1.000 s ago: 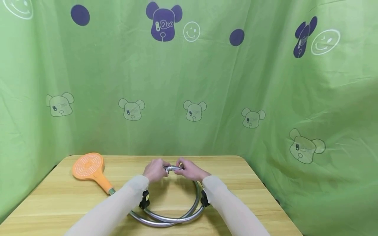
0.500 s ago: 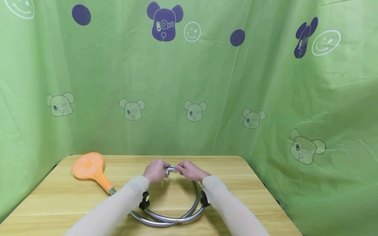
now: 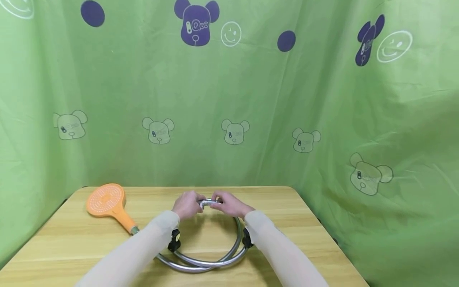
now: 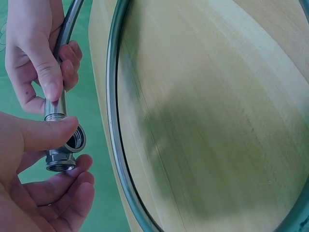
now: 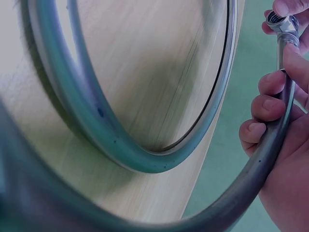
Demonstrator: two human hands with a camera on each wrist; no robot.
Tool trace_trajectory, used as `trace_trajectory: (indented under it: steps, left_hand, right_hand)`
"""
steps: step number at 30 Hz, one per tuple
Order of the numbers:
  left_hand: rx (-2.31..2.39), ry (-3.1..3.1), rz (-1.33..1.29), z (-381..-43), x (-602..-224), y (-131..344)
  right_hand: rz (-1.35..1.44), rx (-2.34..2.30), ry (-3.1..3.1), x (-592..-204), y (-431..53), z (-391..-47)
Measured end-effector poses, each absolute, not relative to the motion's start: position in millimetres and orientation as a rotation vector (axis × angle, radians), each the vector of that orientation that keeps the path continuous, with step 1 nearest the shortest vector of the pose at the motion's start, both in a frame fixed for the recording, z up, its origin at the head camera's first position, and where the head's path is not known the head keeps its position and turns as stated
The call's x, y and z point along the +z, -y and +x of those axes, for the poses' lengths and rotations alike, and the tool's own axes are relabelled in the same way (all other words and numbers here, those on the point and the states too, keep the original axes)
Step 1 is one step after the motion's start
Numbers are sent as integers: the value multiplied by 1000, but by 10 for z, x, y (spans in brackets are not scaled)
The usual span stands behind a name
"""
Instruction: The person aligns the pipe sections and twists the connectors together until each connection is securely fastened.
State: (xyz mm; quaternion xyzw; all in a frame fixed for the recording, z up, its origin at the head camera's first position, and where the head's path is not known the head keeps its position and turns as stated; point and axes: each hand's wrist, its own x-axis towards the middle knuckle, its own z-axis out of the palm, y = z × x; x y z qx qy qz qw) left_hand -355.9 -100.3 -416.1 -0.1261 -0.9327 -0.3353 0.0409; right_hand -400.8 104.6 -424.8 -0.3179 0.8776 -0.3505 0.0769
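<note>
In the head view my left hand and right hand meet above the far half of the table. Between thumb and fingers, the left hand pinches a chrome tee fitting whose threaded openings show in the left wrist view. My right hand's thumb and fingers grip the metal end of a silver shower hose, lined up with the fitting's threaded neck. The hose loops down onto the table and runs to an orange hand shower, lying spray face up at the left.
The pale wooden table carries crossed coils of the hose near its front. Black wrist cameras sit under both wrists, close over the coils. A green curtain with printed bear faces hangs behind and beside the table.
The right hand's fingers have turned over the hose end and come back up, while the left hand keeps the fitting in place. The head view has shifted slightly.
</note>
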Motion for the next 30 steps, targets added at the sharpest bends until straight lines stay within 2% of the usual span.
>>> trace_trajectory:
  steps: [9,16,30]
  left_hand:
    - [-1036,2851,-346,-3569,-4163,1015]
    - [-1038,2867,-346,-3586,-4162,1028]
    - [-1025,2831,-337,-3607,-4195,1020]
  right_hand:
    - [-966,-988,-2644,-4224,-1038,-4029]
    - [-872,-1092,-2631,-4264,-1024,-4001]
    - [-907,-1130,-2621,-4297,-1038,-4040]
